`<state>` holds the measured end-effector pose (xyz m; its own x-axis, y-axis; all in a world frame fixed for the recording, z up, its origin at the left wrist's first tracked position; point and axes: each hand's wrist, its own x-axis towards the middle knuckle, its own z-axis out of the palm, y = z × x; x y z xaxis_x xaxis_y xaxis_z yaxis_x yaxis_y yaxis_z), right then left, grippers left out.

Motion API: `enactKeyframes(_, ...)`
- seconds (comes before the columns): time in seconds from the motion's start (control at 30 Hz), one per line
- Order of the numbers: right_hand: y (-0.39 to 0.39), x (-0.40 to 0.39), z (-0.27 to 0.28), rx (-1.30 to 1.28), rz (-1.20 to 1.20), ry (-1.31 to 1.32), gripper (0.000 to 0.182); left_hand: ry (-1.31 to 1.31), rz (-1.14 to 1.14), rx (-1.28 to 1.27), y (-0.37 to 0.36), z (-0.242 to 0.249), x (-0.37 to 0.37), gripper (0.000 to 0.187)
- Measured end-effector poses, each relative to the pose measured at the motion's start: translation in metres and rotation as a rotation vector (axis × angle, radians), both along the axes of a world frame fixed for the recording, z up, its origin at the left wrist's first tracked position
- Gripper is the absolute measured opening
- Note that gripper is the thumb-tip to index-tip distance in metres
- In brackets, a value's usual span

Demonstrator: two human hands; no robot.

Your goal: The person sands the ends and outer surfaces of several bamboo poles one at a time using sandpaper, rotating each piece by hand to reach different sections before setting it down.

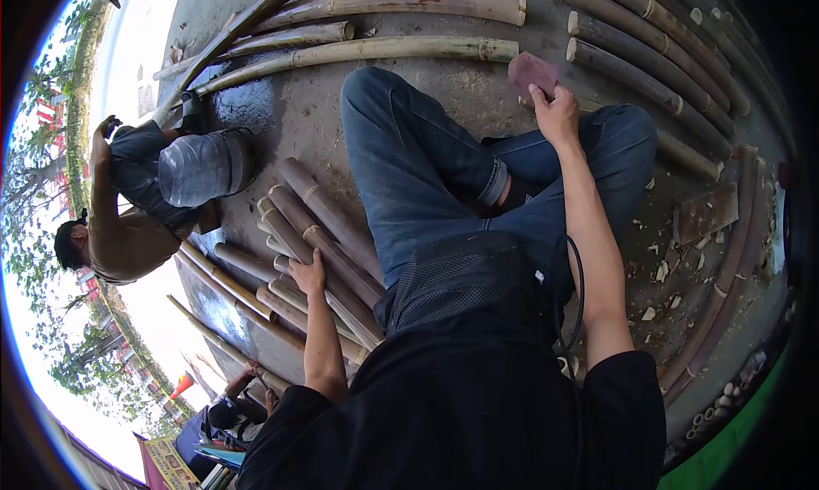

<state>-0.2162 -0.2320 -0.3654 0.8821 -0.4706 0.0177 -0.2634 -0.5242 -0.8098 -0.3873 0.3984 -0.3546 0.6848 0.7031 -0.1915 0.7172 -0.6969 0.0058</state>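
My right hand [558, 116] is closed on a reddish-brown sheet, apparently sandpaper [531, 72], with the thumb on top of it. It is held out beyond my bent knee, above the concrete floor. On my left, my left hand [308, 273] grips a brown bamboo pole [292, 226] near its middle. That pole lies in a pile of cut bamboo beside my left leg. A thicker bamboo piece [328, 208] lies alongside, nearer my thigh. The undersides of the poles and part of my left fingers are hidden.
Long bamboo poles [401, 51] lie ahead, and more dark poles [648, 29] are at the far right. A large clear water jug [200, 170] stands left, near a crouching person [128, 234]. Wood chips [661, 272] and a flat board [706, 213] lie right.
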Motion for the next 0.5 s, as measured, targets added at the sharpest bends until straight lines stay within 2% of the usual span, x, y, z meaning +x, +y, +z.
enactKeyframes(0.07,0.002,0.002,0.0,0.005,0.005,0.023,0.033,0.058,-0.036,0.13,-0.013,0.01,-0.006,0.1)
enactKeyframes(0.17,0.004,0.004,0.005,-0.005,0.018,-0.002,0.033,0.073,-0.019,0.128,-0.008,0.014,-0.005,0.099)
enactKeyframes(0.5,0.003,0.003,0.011,0.042,0.001,0.042,0.032,-0.118,-0.17,0.196,-0.025,0.012,0.034,0.103)
